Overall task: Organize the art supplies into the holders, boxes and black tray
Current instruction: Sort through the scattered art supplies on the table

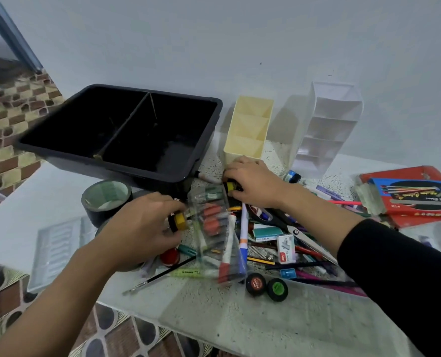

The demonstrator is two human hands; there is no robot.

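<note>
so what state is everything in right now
black tray, looks empty
yellow holder, upright, empty
white holder, upright, looks empty
left-hand grip, holds yellow-capped pot
right-hand grip, holds second yellow-capped pot
scissors, blades shut
tape roll, lying flat

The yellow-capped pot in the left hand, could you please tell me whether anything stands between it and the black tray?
Nothing visible blocks it. The left hand grips the yellow-capped pot in front of the black tray; only the tray's near wall lies between them. The tape roll sits to its left, the clear packet to its right.
</note>
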